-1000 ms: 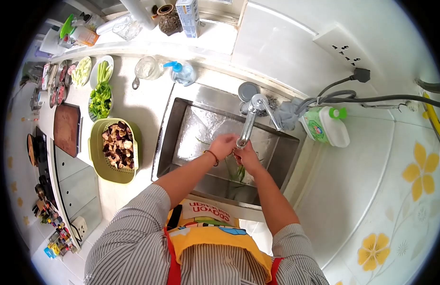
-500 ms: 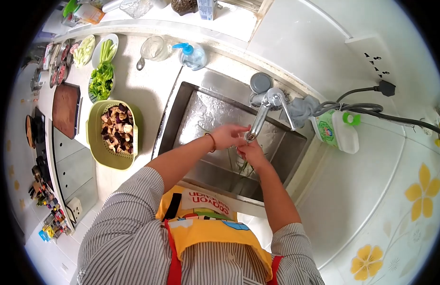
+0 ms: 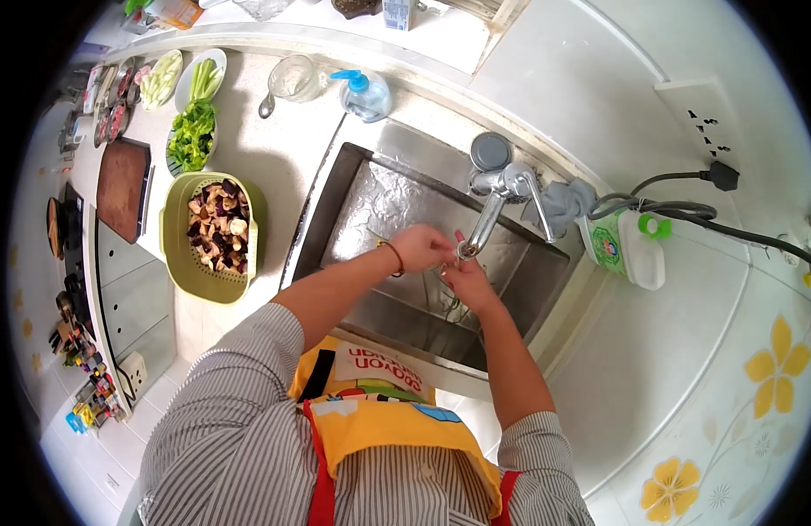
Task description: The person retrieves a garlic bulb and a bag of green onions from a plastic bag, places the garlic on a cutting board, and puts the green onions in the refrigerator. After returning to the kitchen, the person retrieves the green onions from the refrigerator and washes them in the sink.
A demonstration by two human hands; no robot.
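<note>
Both hands are close together under the spout of the chrome faucet [image 3: 486,226], over the steel sink [image 3: 357,195]. My left hand [image 3: 422,247], with a bracelet at the wrist, has its fingers bent and pressed together; what they grip is hidden. My right hand [image 3: 467,282] is closed just below the spout. Thin green stalks [image 3: 455,309] hang beneath it into the sink, and their upper ends are hidden by the fingers. Another slim green piece shows behind my left wrist. Water wets the sink floor.
Left of the sink stands a green colander [image 3: 176,263] of chopped purple-skinned pieces. Beyond are leafy greens [image 3: 192,140], a cutting board [image 3: 122,188], a glass [image 3: 293,81] with a spoon beside it, and a soap dispenser [image 3: 368,101]. A white jug [image 3: 637,254] and cable [image 3: 677,209] are at right.
The view has shifted slightly. Both hands stay under the spout, with small finger movements; the right hand's fingers have turned a little and the hanging green stalks have swung slightly.
</note>
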